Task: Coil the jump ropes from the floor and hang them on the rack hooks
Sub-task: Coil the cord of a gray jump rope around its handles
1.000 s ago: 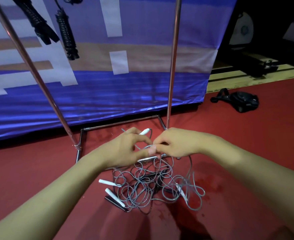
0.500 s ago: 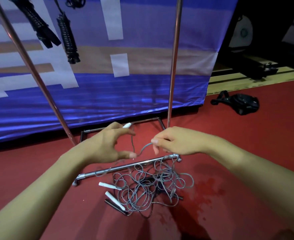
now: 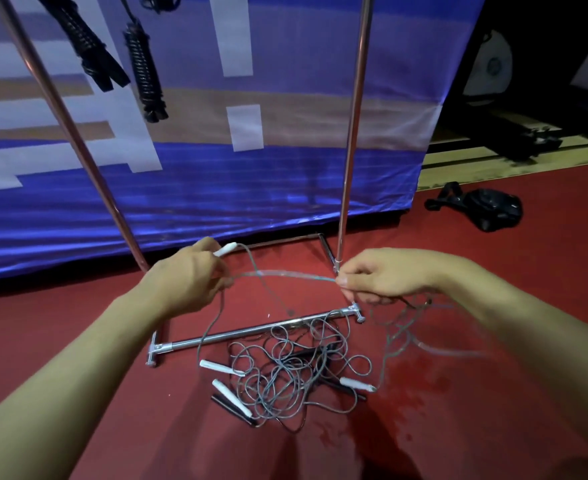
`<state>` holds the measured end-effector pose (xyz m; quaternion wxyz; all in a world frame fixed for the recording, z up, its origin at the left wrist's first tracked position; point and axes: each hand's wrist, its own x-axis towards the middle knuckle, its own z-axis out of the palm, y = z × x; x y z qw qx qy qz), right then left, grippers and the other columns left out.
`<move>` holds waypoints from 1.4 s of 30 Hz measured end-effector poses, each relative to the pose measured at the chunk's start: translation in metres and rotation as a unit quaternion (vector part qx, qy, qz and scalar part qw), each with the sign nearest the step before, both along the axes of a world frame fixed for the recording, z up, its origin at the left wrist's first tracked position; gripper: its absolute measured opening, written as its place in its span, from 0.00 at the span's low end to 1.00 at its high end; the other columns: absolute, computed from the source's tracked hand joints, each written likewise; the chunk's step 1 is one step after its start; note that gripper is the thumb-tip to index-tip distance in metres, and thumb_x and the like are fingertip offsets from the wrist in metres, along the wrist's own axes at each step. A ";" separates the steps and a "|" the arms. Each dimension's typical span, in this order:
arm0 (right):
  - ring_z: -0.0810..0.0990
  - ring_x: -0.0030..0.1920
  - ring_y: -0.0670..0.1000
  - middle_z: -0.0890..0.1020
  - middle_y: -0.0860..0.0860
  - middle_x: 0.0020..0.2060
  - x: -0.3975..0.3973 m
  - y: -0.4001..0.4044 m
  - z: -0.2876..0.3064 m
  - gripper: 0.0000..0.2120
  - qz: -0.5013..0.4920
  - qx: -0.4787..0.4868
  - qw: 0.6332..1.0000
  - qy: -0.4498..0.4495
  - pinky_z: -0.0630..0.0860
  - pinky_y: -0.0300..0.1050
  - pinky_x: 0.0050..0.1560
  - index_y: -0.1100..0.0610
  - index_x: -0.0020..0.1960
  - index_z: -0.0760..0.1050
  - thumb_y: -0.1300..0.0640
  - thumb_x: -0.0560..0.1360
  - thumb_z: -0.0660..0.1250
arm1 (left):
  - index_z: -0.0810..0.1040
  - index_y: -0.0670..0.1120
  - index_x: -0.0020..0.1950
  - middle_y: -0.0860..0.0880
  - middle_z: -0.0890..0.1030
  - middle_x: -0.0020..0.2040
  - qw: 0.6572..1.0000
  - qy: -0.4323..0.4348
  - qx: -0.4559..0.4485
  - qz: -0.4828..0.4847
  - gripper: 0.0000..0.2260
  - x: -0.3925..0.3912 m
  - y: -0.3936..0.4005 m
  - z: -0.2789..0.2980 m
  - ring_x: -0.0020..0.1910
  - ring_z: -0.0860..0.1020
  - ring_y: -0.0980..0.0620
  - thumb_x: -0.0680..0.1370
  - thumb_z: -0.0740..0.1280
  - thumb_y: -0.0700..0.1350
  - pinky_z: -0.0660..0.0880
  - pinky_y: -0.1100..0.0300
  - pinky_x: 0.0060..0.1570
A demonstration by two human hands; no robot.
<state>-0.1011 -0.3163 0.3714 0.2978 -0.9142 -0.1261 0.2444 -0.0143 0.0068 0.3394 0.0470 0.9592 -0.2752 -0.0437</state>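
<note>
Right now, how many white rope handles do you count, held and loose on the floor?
White handle gripped by the left hand: 1
Loose white handles on the floor by the rope tangle: 3
Total: 4

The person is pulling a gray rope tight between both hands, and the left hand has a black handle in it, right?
Not quite. The head view shows the left hand holding a white handle, not a black one. The rest is right: the gray rope stretches tight across to the right hand, which pinches it.
</note>
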 end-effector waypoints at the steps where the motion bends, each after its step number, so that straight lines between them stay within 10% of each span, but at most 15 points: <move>1: 0.71 0.27 0.46 0.74 0.48 0.30 -0.001 0.003 0.002 0.16 0.001 0.007 1.000 -0.021 0.70 0.36 0.31 0.54 0.44 0.77 0.50 0.86 0.58 | 0.84 0.55 0.60 0.50 0.71 0.63 1.000 0.008 -0.025 -0.006 0.12 -0.004 -0.003 0.000 0.60 0.79 0.43 0.79 0.71 0.57 0.77 0.45 0.62; 5: 0.70 0.26 0.44 0.75 0.44 0.27 -0.001 0.020 0.004 0.14 0.028 0.007 0.997 -0.070 0.69 0.36 0.29 0.53 0.46 0.79 0.51 0.85 0.59 | 0.72 0.51 0.77 0.48 0.71 0.70 0.993 0.010 -0.094 -0.074 0.30 -0.026 -0.037 -0.001 0.64 0.77 0.46 0.77 0.74 0.56 0.73 0.51 0.68; 15: 0.75 0.25 0.43 0.78 0.46 0.27 0.002 0.028 -0.007 0.20 -0.022 -0.014 0.999 -0.038 0.71 0.35 0.29 0.53 0.40 0.77 0.44 0.84 0.60 | 0.85 0.54 0.47 0.54 0.73 0.58 0.989 -0.050 -0.116 -0.073 0.09 -0.022 -0.047 0.006 0.52 0.80 0.48 0.81 0.68 0.55 0.75 0.53 0.47; 20: 0.77 0.28 0.50 0.77 0.48 0.25 -0.003 -0.006 -0.025 0.20 -0.022 -0.061 0.993 0.094 0.70 0.43 0.32 0.56 0.43 0.74 0.45 0.86 0.56 | 0.87 0.48 0.53 0.46 0.76 0.57 0.997 -0.032 -0.065 0.032 0.07 0.005 0.007 -0.002 0.58 0.80 0.42 0.80 0.72 0.49 0.76 0.47 0.62; 26: 0.79 0.30 0.51 0.72 0.48 0.24 -0.004 0.014 -0.010 0.19 -0.026 -0.002 0.998 0.051 0.74 0.44 0.36 0.55 0.42 0.71 0.47 0.87 0.54 | 0.72 0.54 0.75 0.50 0.69 0.67 0.992 0.079 -0.092 -0.040 0.31 -0.023 -0.020 0.000 0.51 0.73 0.55 0.73 0.76 0.47 0.67 0.70 0.59; 30: 0.82 0.27 0.50 0.73 0.48 0.21 0.000 0.032 -0.013 0.20 -0.032 -0.061 0.995 0.069 0.73 0.38 0.26 0.56 0.43 0.72 0.47 0.87 0.52 | 0.80 0.61 0.66 0.54 0.70 0.64 0.976 0.141 -0.134 -0.095 0.22 -0.051 -0.056 0.009 0.55 0.77 0.56 0.73 0.73 0.66 0.71 0.68 0.59; 42: 0.85 0.30 0.53 0.81 0.52 0.25 -0.001 0.039 -0.015 0.16 -0.099 -0.012 0.993 0.064 0.84 0.56 0.42 0.61 0.45 0.77 0.57 0.84 0.54 | 0.84 0.58 0.58 0.53 0.73 0.61 0.971 0.064 -0.195 -0.120 0.16 -0.054 -0.084 -0.027 0.49 0.73 0.57 0.75 0.73 0.64 0.74 0.61 0.57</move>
